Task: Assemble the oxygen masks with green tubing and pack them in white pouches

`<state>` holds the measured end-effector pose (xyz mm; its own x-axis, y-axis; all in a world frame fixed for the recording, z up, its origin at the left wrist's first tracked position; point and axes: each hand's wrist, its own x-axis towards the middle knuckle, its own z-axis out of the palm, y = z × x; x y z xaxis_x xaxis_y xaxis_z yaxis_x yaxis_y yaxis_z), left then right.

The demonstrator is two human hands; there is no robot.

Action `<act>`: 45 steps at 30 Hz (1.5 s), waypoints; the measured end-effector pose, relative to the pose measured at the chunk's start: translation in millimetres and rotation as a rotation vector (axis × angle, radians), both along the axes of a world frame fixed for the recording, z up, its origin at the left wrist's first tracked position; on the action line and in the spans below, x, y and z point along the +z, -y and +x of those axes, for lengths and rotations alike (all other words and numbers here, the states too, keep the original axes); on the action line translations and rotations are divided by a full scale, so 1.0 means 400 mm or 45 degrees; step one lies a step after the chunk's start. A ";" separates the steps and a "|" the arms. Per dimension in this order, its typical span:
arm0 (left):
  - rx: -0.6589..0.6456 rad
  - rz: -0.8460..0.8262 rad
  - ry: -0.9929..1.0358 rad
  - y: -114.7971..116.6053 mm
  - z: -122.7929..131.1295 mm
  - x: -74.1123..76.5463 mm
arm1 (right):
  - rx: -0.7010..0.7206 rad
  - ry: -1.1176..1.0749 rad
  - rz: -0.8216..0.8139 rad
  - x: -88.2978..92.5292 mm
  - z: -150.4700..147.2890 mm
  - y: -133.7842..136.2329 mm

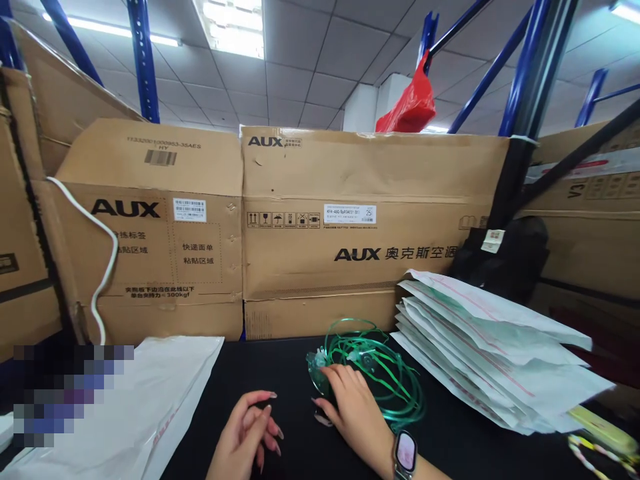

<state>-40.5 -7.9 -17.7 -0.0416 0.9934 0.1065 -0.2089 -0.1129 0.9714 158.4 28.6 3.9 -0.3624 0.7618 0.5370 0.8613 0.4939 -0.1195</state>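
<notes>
Head camera: I watched the right hand curve over a clear green mask beside coiled tubing, whether gripping I couldn't tell; the left hand, loosely half-open, held nothing. Gentle rim handling, I judged, would avoid snags.

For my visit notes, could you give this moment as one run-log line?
left hand: holding nothing visible; right hand: touching green mask; nearby: coiled green tubing, stacked white mailers
</notes>
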 end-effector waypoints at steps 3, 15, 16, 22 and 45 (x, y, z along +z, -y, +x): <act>-0.003 0.011 -0.017 0.005 0.012 0.000 | -0.122 0.064 0.020 -0.004 0.015 -0.009; -0.079 0.012 0.036 0.011 0.028 -0.008 | -0.143 0.167 0.081 -0.010 -0.020 -0.048; -0.109 0.009 0.049 0.010 0.027 -0.006 | -0.134 0.160 0.082 -0.011 -0.017 -0.052; -0.345 -0.052 0.111 0.026 0.027 0.020 | -0.109 0.102 0.108 0.012 0.012 -0.024; 0.282 0.318 -0.919 0.016 0.000 0.001 | 0.530 -0.140 -0.497 0.056 -0.042 0.101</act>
